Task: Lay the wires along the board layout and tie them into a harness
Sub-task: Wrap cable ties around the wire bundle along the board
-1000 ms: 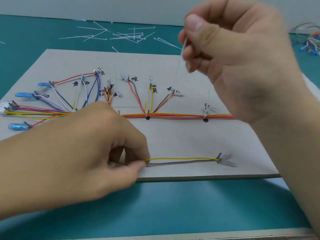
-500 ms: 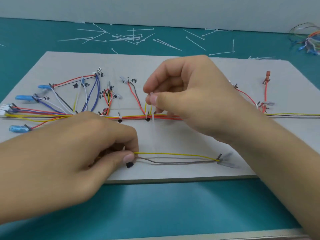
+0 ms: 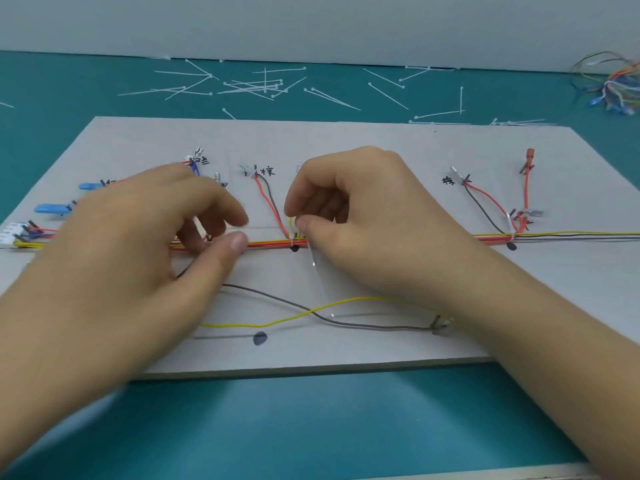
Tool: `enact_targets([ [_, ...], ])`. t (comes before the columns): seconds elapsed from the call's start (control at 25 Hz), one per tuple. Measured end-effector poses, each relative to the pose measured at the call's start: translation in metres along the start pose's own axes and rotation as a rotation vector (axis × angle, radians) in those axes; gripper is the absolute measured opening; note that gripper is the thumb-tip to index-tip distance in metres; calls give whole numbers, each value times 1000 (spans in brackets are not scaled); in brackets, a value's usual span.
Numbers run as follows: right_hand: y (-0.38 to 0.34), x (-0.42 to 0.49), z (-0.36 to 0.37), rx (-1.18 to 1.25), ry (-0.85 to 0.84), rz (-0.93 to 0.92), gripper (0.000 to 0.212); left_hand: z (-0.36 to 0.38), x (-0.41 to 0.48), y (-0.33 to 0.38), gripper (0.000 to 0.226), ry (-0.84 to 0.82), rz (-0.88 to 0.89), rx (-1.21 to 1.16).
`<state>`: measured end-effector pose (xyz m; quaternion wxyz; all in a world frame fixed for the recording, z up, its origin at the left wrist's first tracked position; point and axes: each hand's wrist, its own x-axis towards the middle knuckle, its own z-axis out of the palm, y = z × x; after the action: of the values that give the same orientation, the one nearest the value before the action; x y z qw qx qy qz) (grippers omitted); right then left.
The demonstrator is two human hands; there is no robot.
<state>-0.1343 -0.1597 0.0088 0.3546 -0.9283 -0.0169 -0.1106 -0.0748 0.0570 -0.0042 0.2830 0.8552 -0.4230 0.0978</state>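
Flat pale grey board (image 3: 346, 140) lay on a teal table mat (image 3: 311, 420), with hand-written labels by the branch ends.

A wire bundle (image 3: 270, 242) of red, orange and yellow strands ran from 9 to 3 o'clock across the middle of the board. It was already cinched by a fitted white tie (image 3: 510, 225) toward 3 o'clock.

The right hand (image 3: 367, 220) sat at board centre, directly over the bundle. Its thumb and forefinger were clenched on a thin translucent white plastic cable tie (image 3: 317, 271). The tie's blurred tail hung toward 6 o'clock, crossing the loose wires.

The left hand (image 3: 138, 244) was at 9 o'clock of the right one, blurred. Its thumb and forefinger stood apart with nothing between them. The lower fingers were curled against the bundle; I could not tell whether they gripped it.

A loose thin yellow wire (image 3: 346, 301) and a loose thin grey wire (image 3: 277, 296) lay slack at 6 o'clock and crossed each other once. They met at a small terminal toward 4 o'clock, part hidden by the right wrist. A black dot mark (image 3: 259, 338) sat just below them.

Blue sleeved terminals (image 3: 52, 208) and a white plug connector (image 3: 14, 232) were at 9 o'clock, and a red terminal (image 3: 530, 154) at 2 o'clock.

Off the board, spare white ties (image 3: 249, 84) were scattered at 12 o'clock. A tangle of coloured wires (image 3: 620, 88) lay at 2 o'clock.
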Motion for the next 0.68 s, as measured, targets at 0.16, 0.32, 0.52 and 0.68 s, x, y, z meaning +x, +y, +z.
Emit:
enact_targets([
  [0.16, 0, 1, -1, 54, -26, 7, 16, 1, 11, -31, 23, -23, -127, 19],
  [0.32, -3, 2, -3, 33, -40, -8, 17, -6, 17, -29, 22, -109, -90, 28],
  [0.52, -11, 7, -4, -54, -61, -14, 16, -3, 21, -14, 28, -36, -52, 119],
  [0.68, -13, 8, -6, -115, -125, -78, 16, -4, 24, -2, 34, -95, -15, 171],
])
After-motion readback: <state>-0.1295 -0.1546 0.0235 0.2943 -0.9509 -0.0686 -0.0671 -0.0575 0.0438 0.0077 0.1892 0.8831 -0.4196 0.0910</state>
